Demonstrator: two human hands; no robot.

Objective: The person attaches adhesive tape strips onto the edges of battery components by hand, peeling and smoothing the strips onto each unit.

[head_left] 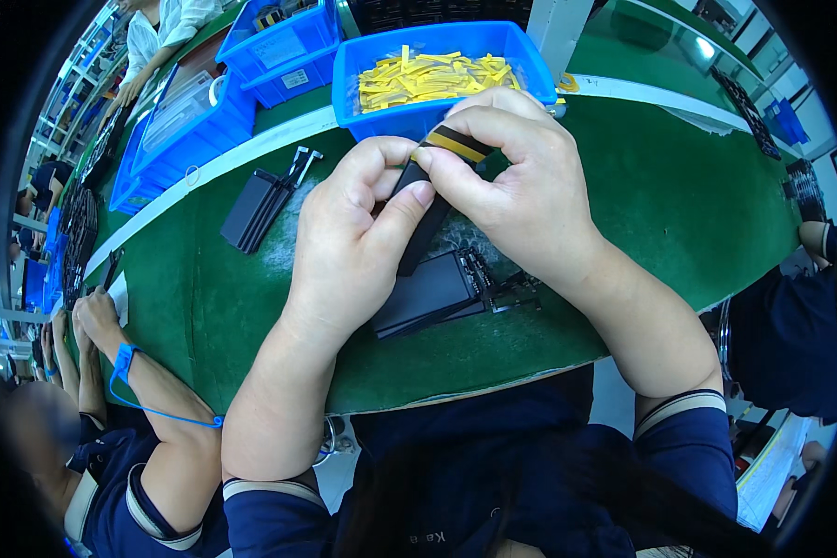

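Note:
My left hand (pixel 344 232) is closed around a long, flat black block (pixel 422 234), held tilted above the table with the thumb along its face. A yellow strip (pixel 458 142) lies across the block's dark far end. My right hand (pixel 525 181) pinches at that end, its thumb and fingers on the strip; the exact contact is partly hidden by the fingers. Below my hands, flat black packs (pixel 423 296) with a narrow circuit board along one side rest on the green table. Further left lies a fanned stack of similar black packs (pixel 256 209).
A blue bin (pixel 400 123) filled with loose yellow strips (pixel 437 82) stands just beyond my hands. More blue bins (pixel 195 130) line the back left of the green table (pixel 660 214). At left, a co-worker's arm (pixel 163 381) with a blue wrist strap rests near the table edge.

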